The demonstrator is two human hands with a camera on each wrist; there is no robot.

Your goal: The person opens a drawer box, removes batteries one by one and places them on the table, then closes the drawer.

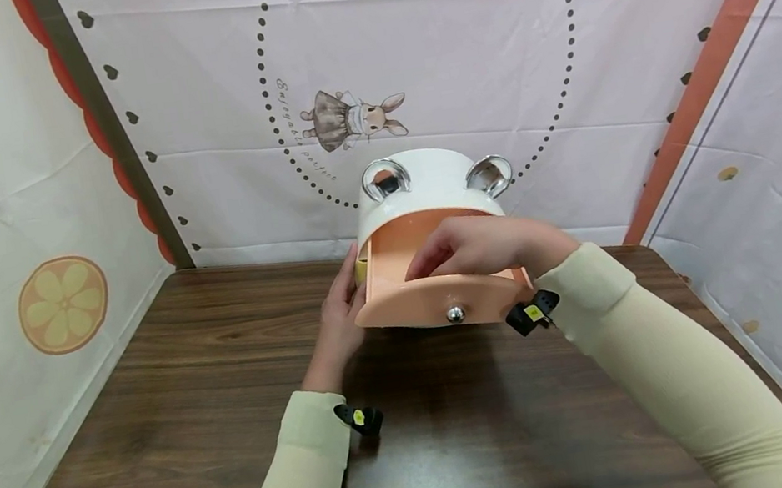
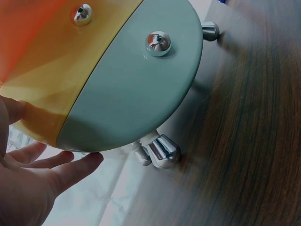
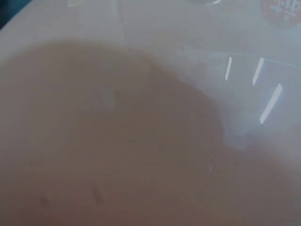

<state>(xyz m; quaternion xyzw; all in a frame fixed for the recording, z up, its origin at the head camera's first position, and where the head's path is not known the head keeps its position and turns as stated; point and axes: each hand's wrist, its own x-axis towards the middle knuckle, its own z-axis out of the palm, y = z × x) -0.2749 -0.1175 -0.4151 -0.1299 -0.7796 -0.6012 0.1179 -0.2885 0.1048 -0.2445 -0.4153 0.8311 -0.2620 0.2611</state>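
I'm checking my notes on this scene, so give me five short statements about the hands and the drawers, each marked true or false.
1. The peach drawer is pulled open. True.
2. The left hand is at the side of the white drawer unit. True.
3. Both hands are inside the peach drawer. False: only the right hand reaches into it.
4. In the left wrist view, the yellow drawer front lies right next to the green drawer front. True.
5. The green drawer front has no knob. False: it carries a shiny round knob.
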